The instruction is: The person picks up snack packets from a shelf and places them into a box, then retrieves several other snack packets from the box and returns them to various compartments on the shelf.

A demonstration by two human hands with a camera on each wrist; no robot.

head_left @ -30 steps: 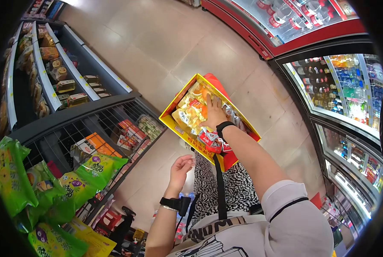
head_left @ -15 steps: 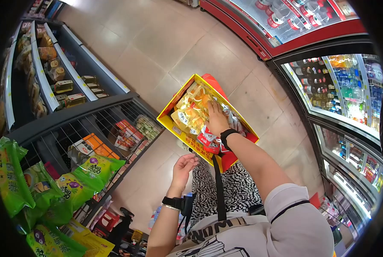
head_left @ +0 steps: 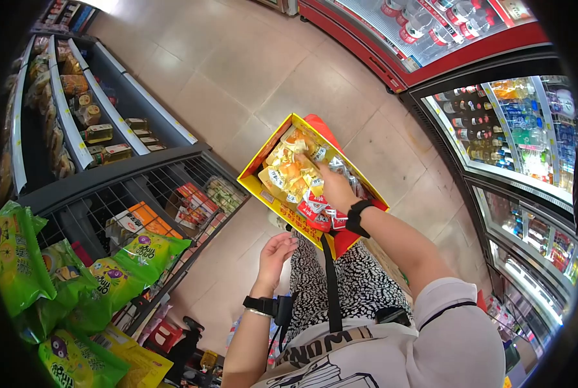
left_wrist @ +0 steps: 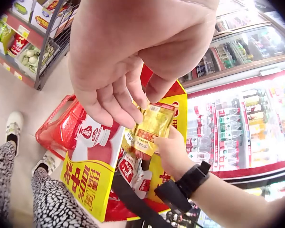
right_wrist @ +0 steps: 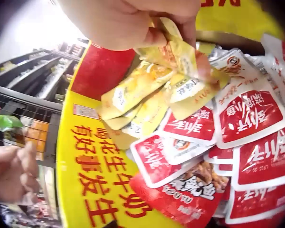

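Head view: box (head_left: 253, 187) at 12 o'clock, well stocked: yellow packets (head_left: 289, 171) towards its 10, red packets (head_left: 315, 208) towards its 5. Hands apart; left hand (head_left: 276, 260) empty, right hand (head_left: 340, 191) pinching one packet (right_wrist: 175, 53), unreleased.

Bright overhead light, glare on floor (head_left: 230, 71). Cooler (left_wrist: 242, 128) blows out. Head view: fisheye distortion, dark corners.

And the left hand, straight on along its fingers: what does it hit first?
Left hand probably meets the near side of the yellow box first; height gap between them is unclear.
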